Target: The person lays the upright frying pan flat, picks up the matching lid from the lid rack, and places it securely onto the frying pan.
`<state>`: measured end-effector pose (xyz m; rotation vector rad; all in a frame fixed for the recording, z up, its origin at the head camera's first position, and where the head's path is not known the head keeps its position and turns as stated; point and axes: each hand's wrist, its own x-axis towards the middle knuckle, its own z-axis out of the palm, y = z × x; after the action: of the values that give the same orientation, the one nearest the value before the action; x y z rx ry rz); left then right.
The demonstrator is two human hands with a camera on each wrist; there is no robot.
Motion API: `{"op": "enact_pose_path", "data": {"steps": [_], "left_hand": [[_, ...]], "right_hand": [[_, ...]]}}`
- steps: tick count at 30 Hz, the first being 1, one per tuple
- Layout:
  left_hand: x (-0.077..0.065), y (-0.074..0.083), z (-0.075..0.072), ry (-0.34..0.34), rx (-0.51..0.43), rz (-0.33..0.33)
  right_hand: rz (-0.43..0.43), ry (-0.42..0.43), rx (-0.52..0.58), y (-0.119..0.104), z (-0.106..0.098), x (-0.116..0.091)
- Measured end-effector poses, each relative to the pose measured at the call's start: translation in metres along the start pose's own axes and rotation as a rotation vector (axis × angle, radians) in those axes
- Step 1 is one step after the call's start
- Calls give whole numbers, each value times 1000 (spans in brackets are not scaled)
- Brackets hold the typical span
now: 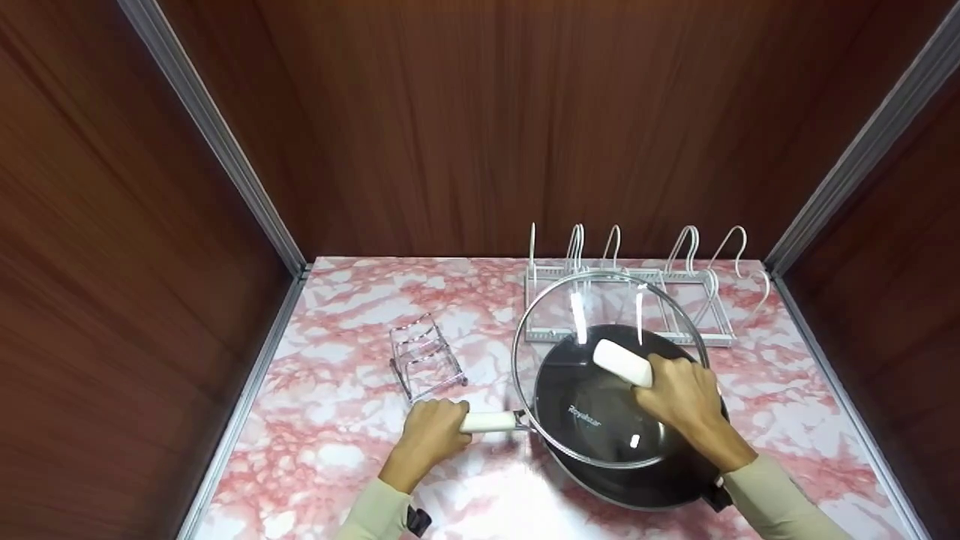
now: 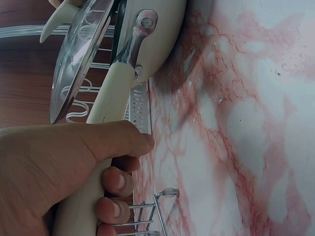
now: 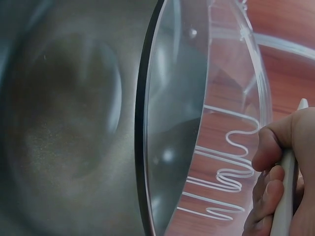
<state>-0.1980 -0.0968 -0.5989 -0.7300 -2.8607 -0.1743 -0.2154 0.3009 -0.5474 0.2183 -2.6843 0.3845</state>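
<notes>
My left hand (image 1: 433, 435) grips the cream handle (image 1: 487, 422) of a dark-lined pan (image 1: 637, 491). The pan has a rounded, light outer wall (image 2: 165, 39) in the left wrist view and stands right at the tabletop. With curled fingers, my right hand (image 1: 684, 397) holds the white upright handle (image 1: 622, 363) of a glass lid (image 1: 544, 322) with a metal rim. In the head view the lid overlaps the pan, shifted toward its far side; the right wrist view shows it tilted, with the pan's inside (image 3: 64, 108) exposed. "Royalstar" lettering shows within the lid's outline.
A white wire rack (image 1: 630, 337) with several curved dividers stands behind the pan, partly seen through the lid. Left of the pan sits a small chrome wire rack (image 1: 427, 360). Brown wood-grain panels (image 1: 480, 135) with metal edging enclose the red-and-white marbled table (image 1: 337, 360).
</notes>
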Motion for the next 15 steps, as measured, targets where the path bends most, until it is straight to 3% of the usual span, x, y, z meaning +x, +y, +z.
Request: {"op": "enact_pose_path", "data": {"steps": [15], "left_hand": [[1, -1, 0, -20, -8, -8]], "right_hand": [[34, -85, -8, 6, -8, -8]]}}
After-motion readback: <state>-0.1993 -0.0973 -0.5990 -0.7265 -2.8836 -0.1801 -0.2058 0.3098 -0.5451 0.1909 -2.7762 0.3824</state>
